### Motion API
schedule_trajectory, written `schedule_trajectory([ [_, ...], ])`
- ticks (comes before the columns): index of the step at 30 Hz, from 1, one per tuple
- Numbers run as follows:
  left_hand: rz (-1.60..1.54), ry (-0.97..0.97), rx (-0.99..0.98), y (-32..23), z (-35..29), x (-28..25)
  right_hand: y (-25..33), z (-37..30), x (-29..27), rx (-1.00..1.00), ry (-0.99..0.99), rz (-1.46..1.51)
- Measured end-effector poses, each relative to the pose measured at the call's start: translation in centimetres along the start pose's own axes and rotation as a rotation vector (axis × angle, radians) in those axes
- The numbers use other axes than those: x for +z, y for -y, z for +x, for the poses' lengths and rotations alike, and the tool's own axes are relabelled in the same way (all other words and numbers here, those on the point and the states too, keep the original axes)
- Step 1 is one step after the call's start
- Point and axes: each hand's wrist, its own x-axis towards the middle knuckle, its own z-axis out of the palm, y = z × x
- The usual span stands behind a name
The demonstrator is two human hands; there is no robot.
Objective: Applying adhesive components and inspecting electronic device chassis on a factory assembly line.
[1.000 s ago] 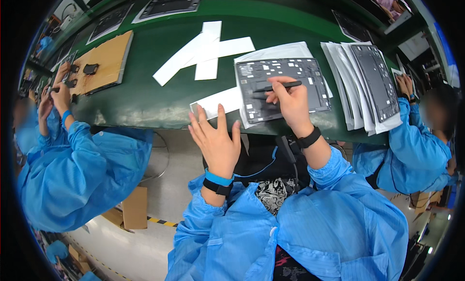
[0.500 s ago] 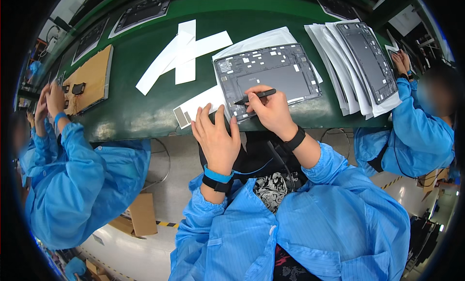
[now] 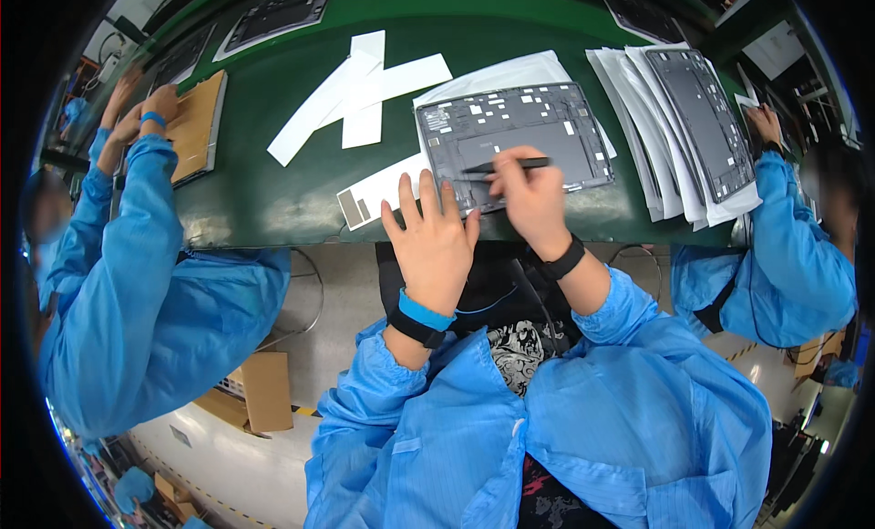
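Note:
A dark grey tablet-like housing [image 3: 547,154], dotted with small white patches, lies on white sheets [image 3: 510,71] at the table's front edge. My right hand [image 3: 531,205] pinches slim black tweezers [image 3: 529,164] over the housing's lower left part, their tip pointing left. Whether the tip touches the surface I cannot tell. With fingers spread, my left hand [image 3: 428,256] rests at the housing's lower left corner. Its fingertips lie by a white strip [image 3: 387,184], which carries grey-brown rectangular pieces [image 3: 350,209] at its outer end.
Three white strips [image 3: 363,101] lie crossed on the green table [image 3: 255,178]. At the right, similar housings [image 3: 697,119] are stacked between white sheets. A brown board [image 3: 199,133] lies near the co-worker on the left; another co-worker sits at the right.
My right hand has moved the tweezers a little up and right, away from the housing's corner. My left hand has shifted slightly right, showing more of the strip's end. The left co-worker's hands moved.

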Motion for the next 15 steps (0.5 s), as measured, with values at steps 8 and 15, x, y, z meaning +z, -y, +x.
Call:
schedule_trajectory([
  [8,-0.176,-0.064,-0.213,3.6,-4.0,0.1,0.4,1.6,7.5,-0.085,0.387,-0.121],
  [15,-0.165,0.022,-0.252,4.2,-4.3,0.2,1.5,0.1,10.2,-0.167,0.472,-0.351],
])
